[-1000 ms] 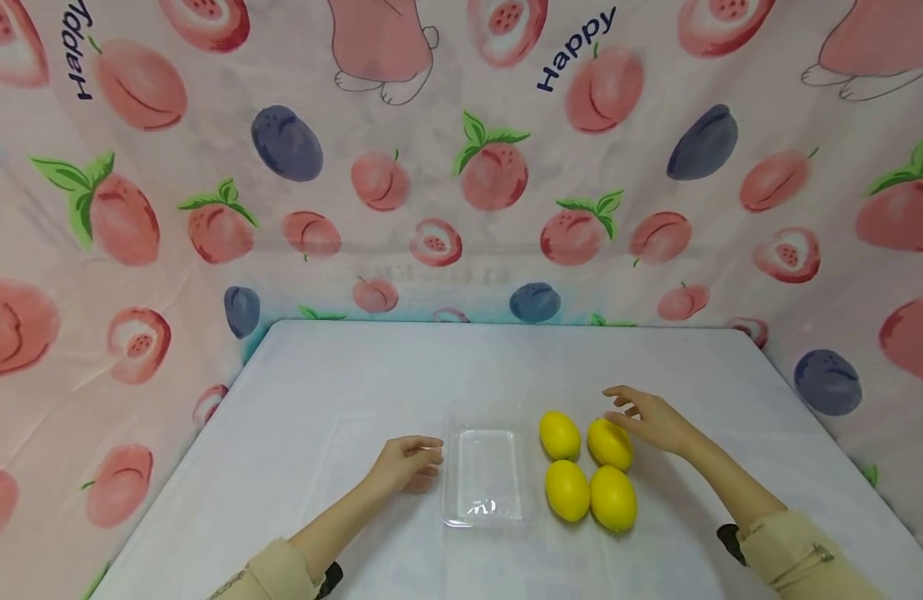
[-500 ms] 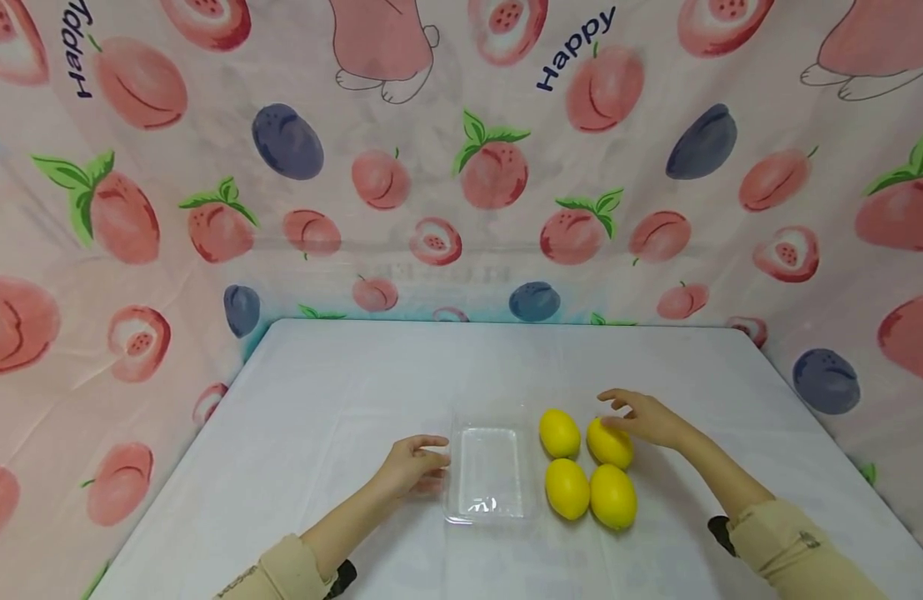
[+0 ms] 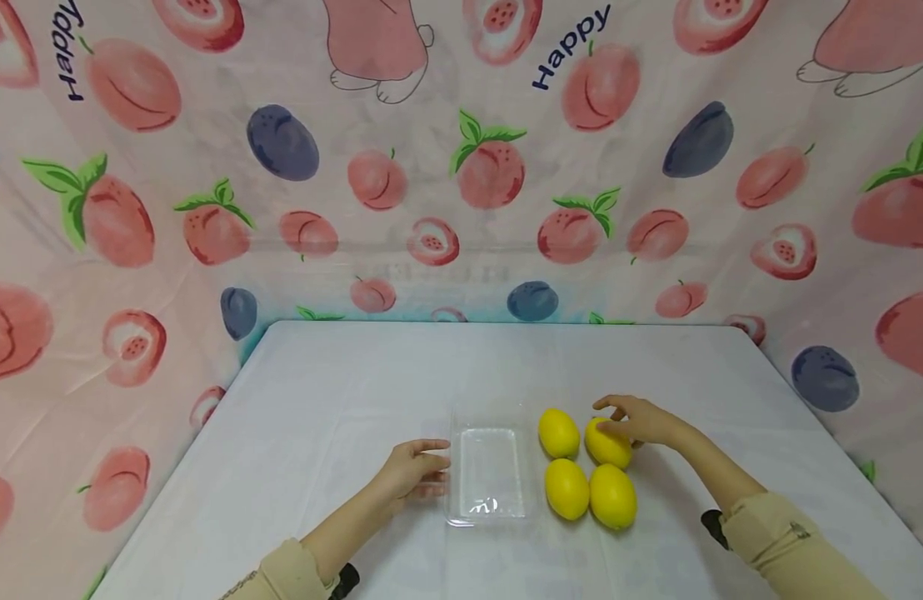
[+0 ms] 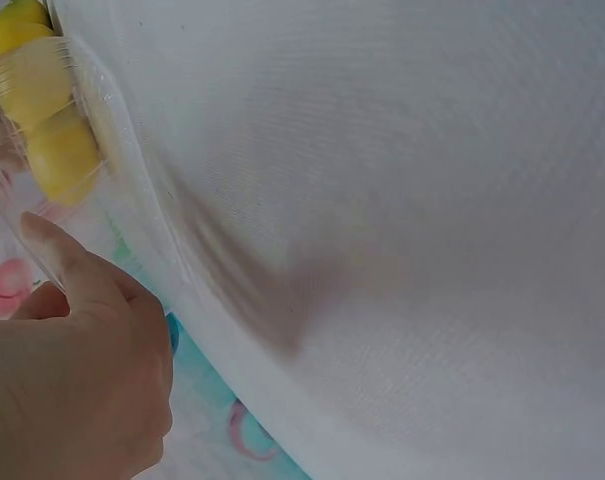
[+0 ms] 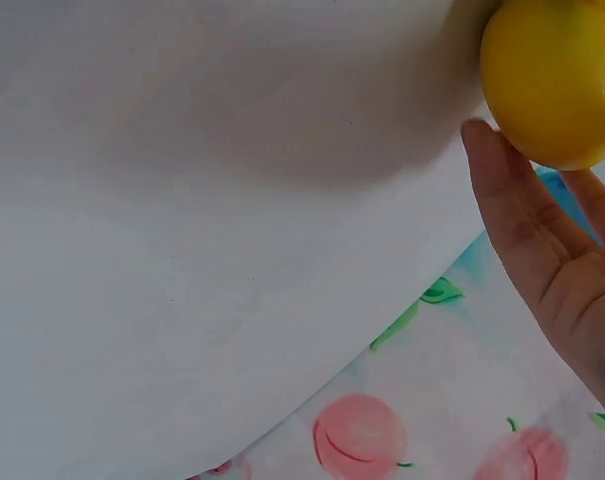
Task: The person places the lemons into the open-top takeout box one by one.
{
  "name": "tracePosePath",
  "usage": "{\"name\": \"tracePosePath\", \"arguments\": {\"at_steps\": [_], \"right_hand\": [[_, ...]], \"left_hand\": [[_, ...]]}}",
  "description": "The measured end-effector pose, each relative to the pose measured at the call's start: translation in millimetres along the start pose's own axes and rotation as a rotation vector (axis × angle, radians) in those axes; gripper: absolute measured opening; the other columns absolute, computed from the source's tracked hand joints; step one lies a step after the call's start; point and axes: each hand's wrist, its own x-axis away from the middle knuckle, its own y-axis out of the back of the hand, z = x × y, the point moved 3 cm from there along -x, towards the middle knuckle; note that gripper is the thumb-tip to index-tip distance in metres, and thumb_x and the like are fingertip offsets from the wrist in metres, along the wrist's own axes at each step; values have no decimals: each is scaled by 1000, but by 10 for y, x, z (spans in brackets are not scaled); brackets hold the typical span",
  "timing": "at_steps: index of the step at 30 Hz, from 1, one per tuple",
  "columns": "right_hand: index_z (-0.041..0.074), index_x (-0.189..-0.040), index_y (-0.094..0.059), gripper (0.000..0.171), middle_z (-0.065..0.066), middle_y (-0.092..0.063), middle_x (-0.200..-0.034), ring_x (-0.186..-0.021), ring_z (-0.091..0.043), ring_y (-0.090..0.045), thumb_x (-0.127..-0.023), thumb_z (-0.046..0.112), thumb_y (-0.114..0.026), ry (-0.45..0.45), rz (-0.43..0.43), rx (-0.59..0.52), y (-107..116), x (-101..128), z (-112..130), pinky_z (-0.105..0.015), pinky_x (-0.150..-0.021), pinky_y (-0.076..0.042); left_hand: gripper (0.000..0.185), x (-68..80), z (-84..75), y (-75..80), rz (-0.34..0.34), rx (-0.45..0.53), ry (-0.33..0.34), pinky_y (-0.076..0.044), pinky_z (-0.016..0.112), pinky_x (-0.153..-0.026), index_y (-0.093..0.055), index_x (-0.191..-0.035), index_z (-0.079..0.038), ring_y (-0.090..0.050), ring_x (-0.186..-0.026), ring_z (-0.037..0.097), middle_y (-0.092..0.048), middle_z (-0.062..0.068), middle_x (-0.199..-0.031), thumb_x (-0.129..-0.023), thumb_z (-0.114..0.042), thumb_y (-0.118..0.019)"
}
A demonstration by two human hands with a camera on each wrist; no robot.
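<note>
A clear plastic container [image 3: 489,475] lies on the white table. My left hand [image 3: 411,471] is at its left side, with extended fingertips right at the rim. In the left wrist view the thumb lies along the see-through wall [image 4: 132,140]. Several yellow lemons sit close together just right of the container. Over the back right lemon [image 3: 608,443] is my right hand [image 3: 645,421], its fingers spread about the fruit and one fingertip reaching past it. From the right wrist, fairly straight fingers [image 5: 522,215] lie against a lemon [image 5: 557,80].
Other lemons stand at the back left [image 3: 559,433], front left [image 3: 567,489] and front right [image 3: 613,497] of the group. A fruit-printed cloth [image 3: 431,192] hangs behind and beside the white table [image 3: 341,375].
My left hand has moved slightly right to the container's rim, and the container has shifted a little right. My right hand has come lower and closer around the back right lemon.
</note>
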Motion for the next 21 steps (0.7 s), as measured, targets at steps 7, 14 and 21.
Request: {"name": "tracePosePath", "arguments": {"at_steps": [7, 14, 21], "right_hand": [[-4, -126, -50, 44, -24, -56, -106, -76, -20, -52, -94, 25, -57, -32, 53, -44, -10, -13, 5, -34, -64, -57], [-4, -125, -50, 42, -22, -56, -105, -77, -20, -52, -93, 23, -57, -30, 51, -65, -5, -24, -38, -34, -64, -58], [-6, -122, -52, 42, -24, -55, -105, -77, -21, -53, -92, 22, -59, -26, -6, -57, 9, -13, -38, -33, -64, -57]], "left_hand": [[45, -5, 12, 5, 14, 27, -4, -59, 23, -63, -46, -130, 8, -58, -69, 9, -62, 5, -87, -88, -2, -58], [46, 1, 28, 4, 26, 33, -6, -59, 23, -64, -45, -131, 8, -58, -70, 10, -62, 5, -88, -88, -3, -58], [46, -7, 33, 13, 25, 33, -8, -60, 25, -65, -45, -131, 7, -58, -71, 10, -61, 4, -87, -88, -3, -58]]}}
